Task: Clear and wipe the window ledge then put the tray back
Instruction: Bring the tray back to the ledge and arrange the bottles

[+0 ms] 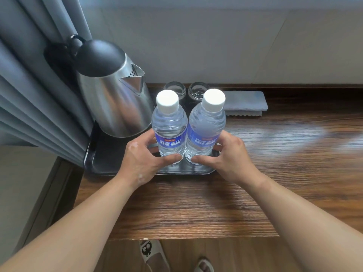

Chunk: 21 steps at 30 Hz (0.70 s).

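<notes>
The dark tray (102,160) sits at the left end of the wooden ledge (196,205), with a shiny kettle (115,101) on it. The left hand (140,160) curls its fingers and thumb round the left bottle (169,124), and the right hand (230,156) curls round the right bottle (206,124), both down low. A folded grey cloth (245,102) lies on the ledge behind.

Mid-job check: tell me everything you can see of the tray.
The tray is dark, glossy, rectangular, with rounded corners and a low raised rim. It lies flat at the left end of the ledge, by the curtain. On it stand a steel kettle, two glasses, the left bottle and the right bottle. The left hand grips the left bottle, the right hand the right; whether either touches the tray is unclear.
</notes>
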{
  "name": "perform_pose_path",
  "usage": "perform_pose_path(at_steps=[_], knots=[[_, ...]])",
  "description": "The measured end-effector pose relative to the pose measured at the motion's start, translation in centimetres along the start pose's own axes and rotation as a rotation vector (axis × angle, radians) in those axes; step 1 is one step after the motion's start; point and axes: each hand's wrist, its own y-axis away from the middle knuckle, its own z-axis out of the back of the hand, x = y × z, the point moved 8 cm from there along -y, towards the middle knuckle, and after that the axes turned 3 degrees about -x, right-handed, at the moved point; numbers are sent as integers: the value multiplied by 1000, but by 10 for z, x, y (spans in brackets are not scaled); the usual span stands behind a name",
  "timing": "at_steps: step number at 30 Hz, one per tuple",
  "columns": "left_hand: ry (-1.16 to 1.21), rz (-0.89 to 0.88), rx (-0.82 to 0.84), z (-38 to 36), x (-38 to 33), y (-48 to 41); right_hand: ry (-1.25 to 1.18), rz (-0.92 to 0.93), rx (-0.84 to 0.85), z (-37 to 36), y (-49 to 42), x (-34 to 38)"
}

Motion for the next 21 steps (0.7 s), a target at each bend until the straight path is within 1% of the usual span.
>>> perform_pose_path(at_steps=[9, 21], knots=[[-72, 2, 31, -3, 1, 13, 10, 7, 17, 2, 15, 1], [-73, 3, 26, -3, 5, 20, -10, -13, 28, 2, 21, -2]])
